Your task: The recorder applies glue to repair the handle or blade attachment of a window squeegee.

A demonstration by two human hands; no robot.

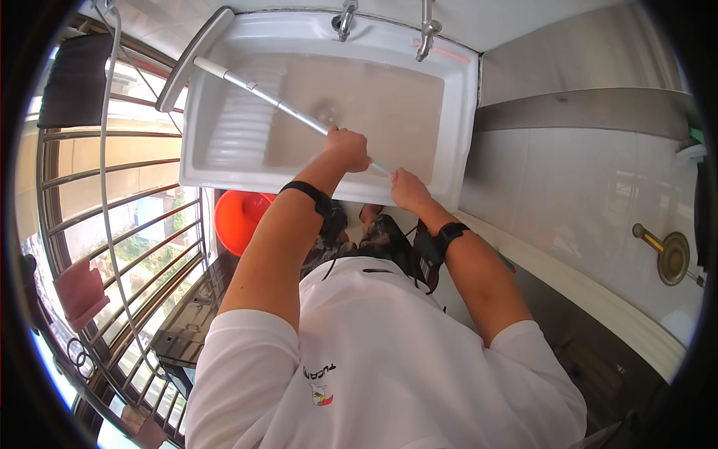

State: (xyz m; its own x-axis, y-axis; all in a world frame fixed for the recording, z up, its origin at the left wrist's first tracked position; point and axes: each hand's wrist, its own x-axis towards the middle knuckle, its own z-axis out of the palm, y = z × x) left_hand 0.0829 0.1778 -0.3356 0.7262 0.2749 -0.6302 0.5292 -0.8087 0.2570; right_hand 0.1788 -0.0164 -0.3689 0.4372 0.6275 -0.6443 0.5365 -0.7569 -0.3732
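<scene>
Both of my hands are closed round the silver pole of a long-handled flat mop (258,91). My left hand (346,148) grips the middle of the pole, over the near side of the sink. Lower down, my right hand (410,188) wraps the pole's end by the sink's front rim. The pole slants up and left to a white joint and a long, narrow grey-and-white head (196,58), which lies across the sink's left rim. Cloudy, greyish water covers the basin floor of the white sink (329,193); the drain shows faintly through it.
Two metal taps (428,31) reach over the sink's back edge. Ridges like a washboard (241,123) line its left side. A red bucket (238,217) stands below at the left, near a barred window (120,179). A steel panel (576,67) runs along the right.
</scene>
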